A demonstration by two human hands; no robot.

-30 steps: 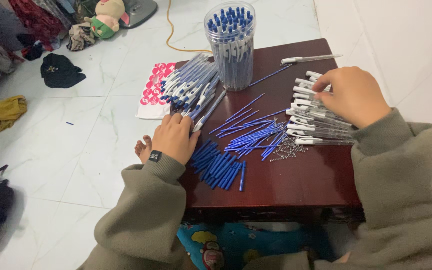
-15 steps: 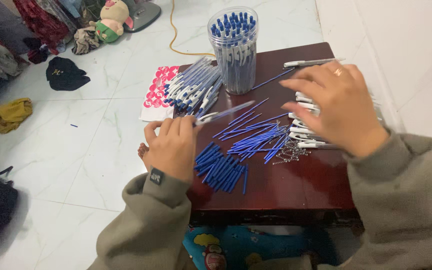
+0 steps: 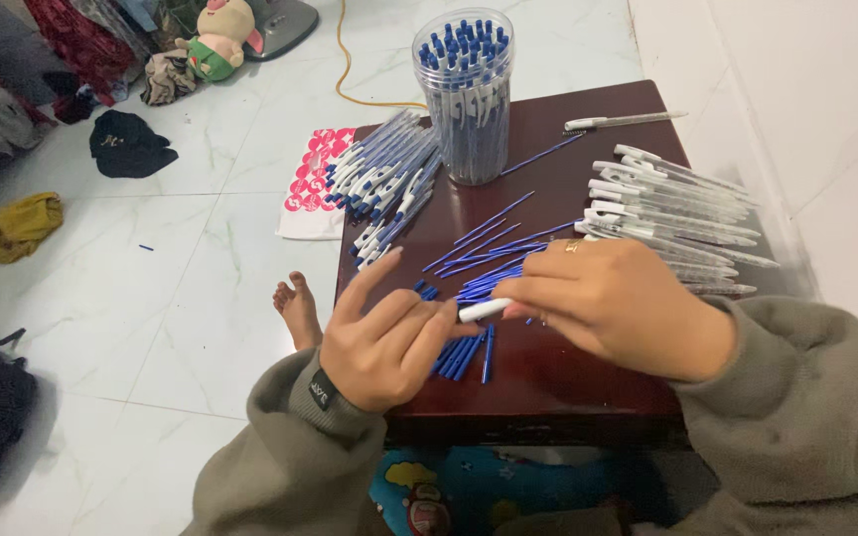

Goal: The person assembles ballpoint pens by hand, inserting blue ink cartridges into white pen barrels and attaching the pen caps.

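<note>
Both hands meet over the front of a small dark red-brown table [image 3: 588, 387] with a glossy top. The left hand [image 3: 384, 342] and right hand [image 3: 613, 303] each pinch one end of a white pen barrel [image 3: 484, 310], fingers closed on it; only a short rounded white stretch shows between them, and it sits just above the tabletop. A ring shows on 1 right finger.

Thin blue refills [image 3: 494, 253] lie loose under and beyond the hands. Clear pen barrels with white ends [image 3: 672, 213] are stacked at the right edge. Assembled pens with blue caps and white clips [image 3: 389, 184] lie heaped at the left rear corner, overhanging the edge. A clear plastic cylinder jar [image 3: 469, 94] stands upright at the rear, packed with capped pens.

On the pale marble-pattern floor beside the table lies a flat white bag with a red dotted print [image 3: 312, 184]
</note>
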